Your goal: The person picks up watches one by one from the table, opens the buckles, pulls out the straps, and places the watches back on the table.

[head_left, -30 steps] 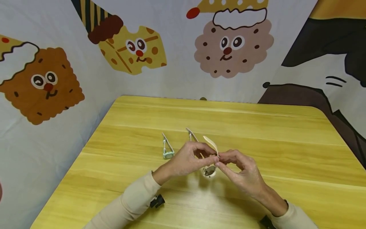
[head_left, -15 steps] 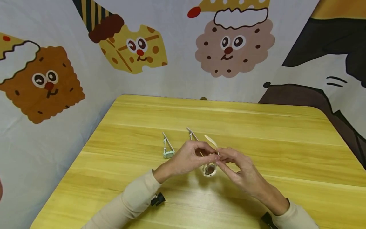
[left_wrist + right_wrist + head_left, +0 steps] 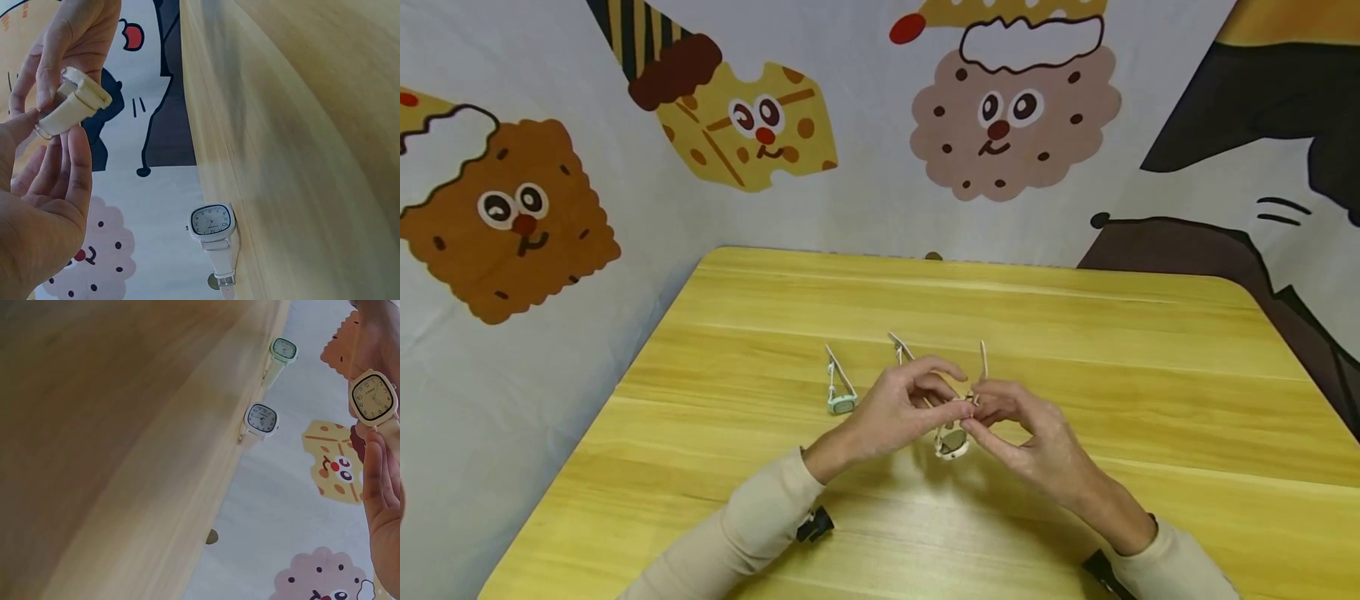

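Observation:
A cream wristwatch (image 3: 953,444) hangs between my two hands above the table, its dial facing down toward me and its strap looped. My left hand (image 3: 906,412) pinches the strap near the buckle. Opposite it, the thumb and fingers of my right hand (image 3: 1037,433) pinch the same part. The strap's free end (image 3: 984,358) sticks up past the right fingers. In the left wrist view the strap of the cream wristwatch (image 3: 72,115) runs between both hands; fingers hide most of the buckle. The right wrist view shows the squarish numbered dial (image 3: 373,397).
A mint-green wristwatch (image 3: 842,404) stands on the wooden table (image 3: 760,483) left of my hands. Behind my left hand is a white wristwatch (image 3: 901,346), partly hidden in the head view and plainer in the left wrist view. A cartoon-printed cloth (image 3: 872,208) hangs behind the table.
The strap's free end has swung from leaning left to nearly upright and farther right. My left index finger has lifted. Both hands otherwise stay almost in place; the other watches have not moved.

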### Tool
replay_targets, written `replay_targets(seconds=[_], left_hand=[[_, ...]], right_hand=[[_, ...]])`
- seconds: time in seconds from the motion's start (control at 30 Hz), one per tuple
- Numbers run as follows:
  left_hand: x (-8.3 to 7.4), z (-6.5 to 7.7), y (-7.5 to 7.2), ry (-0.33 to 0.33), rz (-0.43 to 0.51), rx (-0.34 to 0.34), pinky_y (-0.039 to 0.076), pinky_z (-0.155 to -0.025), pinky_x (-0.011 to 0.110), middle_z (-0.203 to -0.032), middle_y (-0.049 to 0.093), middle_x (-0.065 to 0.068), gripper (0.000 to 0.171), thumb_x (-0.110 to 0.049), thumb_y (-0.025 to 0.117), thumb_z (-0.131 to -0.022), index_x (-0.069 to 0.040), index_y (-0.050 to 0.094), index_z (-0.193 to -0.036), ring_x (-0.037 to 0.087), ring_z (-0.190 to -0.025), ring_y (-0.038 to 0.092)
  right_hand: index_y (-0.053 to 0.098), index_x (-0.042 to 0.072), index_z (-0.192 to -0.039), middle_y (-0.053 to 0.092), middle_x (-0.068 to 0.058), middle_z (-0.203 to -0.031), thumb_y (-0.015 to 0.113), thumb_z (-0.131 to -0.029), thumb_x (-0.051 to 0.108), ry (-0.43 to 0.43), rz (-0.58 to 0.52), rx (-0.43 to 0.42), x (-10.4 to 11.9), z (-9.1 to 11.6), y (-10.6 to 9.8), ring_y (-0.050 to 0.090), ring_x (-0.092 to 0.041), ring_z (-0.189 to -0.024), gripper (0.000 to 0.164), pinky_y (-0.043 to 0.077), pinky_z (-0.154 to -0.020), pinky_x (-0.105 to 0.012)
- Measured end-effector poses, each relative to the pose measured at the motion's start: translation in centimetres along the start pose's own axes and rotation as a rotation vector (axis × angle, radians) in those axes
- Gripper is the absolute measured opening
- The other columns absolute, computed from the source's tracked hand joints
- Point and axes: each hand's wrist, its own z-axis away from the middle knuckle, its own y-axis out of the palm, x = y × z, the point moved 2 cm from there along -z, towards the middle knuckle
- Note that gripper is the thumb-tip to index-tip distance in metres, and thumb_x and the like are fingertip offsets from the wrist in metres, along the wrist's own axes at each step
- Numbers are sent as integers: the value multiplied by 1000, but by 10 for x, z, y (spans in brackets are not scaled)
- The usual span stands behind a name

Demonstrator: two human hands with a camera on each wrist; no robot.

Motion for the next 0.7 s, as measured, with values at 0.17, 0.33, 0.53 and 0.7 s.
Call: replay_targets(seconds=[0.17,0.33,0.53,0.7], left_hand=[[-2,-2,2,68,1,23,59,-70,33,-93,73,0,21,-7,71,-97,-5,67,-117,15,-77,67],[-3,-2,2,122,-27,41,59,-68,31,-92,72,1,11,-6,69,-98,-4,69,-109,12,-75,65],[-3,-2,1,116,-31,51,60,-71,32,-91,69,0,2,-4,69,-97,-3,68,-99,11,-77,65],[-2,-1,-1,89,-50,49,60,-74,31,-94,68,2,5,-2,69,-96,-4,67,-100,10,-80,65]], right_hand=[[54,-11,-116,72,-12,-92,69,-99,18,-9,-82,-18,1,-1,0,70,-19,-80,37,59,-78,-27],[54,-12,-116,72,-13,-93,70,-98,17,5,-101,-21,1,0,0,70,-18,-81,38,59,-79,-27],[54,-12,-119,72,-12,-93,69,-98,20,34,-95,-20,-1,1,-1,70,-19,-82,41,59,-78,-27],[49,-13,-131,71,-13,-93,71,-97,12,35,-84,-28,-1,2,0,70,-20,-80,47,59,-78,-27]])
